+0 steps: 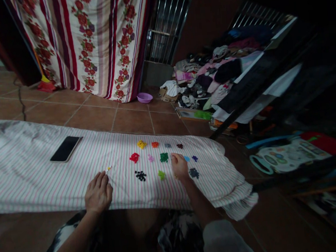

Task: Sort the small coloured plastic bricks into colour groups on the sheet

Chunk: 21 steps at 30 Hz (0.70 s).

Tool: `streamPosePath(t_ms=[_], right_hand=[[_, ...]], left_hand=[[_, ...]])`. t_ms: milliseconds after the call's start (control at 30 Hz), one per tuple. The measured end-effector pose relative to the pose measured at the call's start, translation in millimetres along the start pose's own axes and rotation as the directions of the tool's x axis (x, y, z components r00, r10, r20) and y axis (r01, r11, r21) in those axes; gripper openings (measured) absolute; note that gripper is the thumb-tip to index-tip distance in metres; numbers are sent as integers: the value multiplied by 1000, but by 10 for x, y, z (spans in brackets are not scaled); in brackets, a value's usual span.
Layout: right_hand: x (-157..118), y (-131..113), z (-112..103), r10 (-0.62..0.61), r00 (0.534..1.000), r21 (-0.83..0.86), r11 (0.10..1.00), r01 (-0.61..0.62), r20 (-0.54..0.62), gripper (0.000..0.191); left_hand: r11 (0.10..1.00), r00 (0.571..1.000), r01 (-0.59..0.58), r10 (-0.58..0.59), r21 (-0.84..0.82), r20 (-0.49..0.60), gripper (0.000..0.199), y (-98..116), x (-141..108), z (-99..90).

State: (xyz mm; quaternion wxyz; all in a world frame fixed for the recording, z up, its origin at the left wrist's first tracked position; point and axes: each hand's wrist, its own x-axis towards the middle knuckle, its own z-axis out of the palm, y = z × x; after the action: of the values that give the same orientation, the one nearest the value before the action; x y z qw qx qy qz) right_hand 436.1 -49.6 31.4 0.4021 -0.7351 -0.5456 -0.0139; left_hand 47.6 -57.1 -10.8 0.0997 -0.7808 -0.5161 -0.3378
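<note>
My left hand (99, 191) lies palm down on the striped cloth (58, 182), fingers together and reaching forward. A tiny white and yellow piece (109, 168) is just beyond its fingertips; I cannot tell if they touch. My right hand (179, 165) is closed, fingertips pinched beside the dark green pile (164, 157); whatever they hold is too small to make out. Around it are little heaps of small pieces sorted by colour: light green (161, 175), dark grey (193, 173), light blue (186, 158), pink (150, 158), red (134, 157), black (140, 176) and yellow (141, 144).
A phone (66, 149) lies on the cloth at left. More small heaps, orange (155, 144), brown (180, 145) and dark blue (194, 158), sit toward the far edge and right. Beyond are a purple basin (144, 98), piled clothes (210, 75) and a floral curtain (90, 42).
</note>
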Motion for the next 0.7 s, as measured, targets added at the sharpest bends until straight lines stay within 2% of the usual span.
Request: streamPosePath(t_ms=[200, 333, 433, 533, 700], right_hand=[[-193, -633, 277, -132, 983, 157, 981, 111, 130, 31], [-374, -1109, 520, -290, 913, 279, 937, 210, 288, 30], [-483, -1446, 710, -344, 852, 299, 925, 235, 394, 29], [-546, -1739, 882, -374, 785, 281, 923, 262, 494, 29], [-575, -2059, 1095, -352, 724, 214, 936, 280, 593, 37]], left_hand=[[998, 1000, -7, 6, 58, 17, 33, 3, 20, -30], [998, 1000, -22, 22, 59, 3, 32, 10, 35, -49], [999, 1000, -8, 8, 42, 7, 32, 9, 37, -52], [1000, 1000, 9, -9, 9, 25, 33, 4, 33, -49], [1000, 999, 15, -15, 15, 33, 34, 3, 27, -46]])
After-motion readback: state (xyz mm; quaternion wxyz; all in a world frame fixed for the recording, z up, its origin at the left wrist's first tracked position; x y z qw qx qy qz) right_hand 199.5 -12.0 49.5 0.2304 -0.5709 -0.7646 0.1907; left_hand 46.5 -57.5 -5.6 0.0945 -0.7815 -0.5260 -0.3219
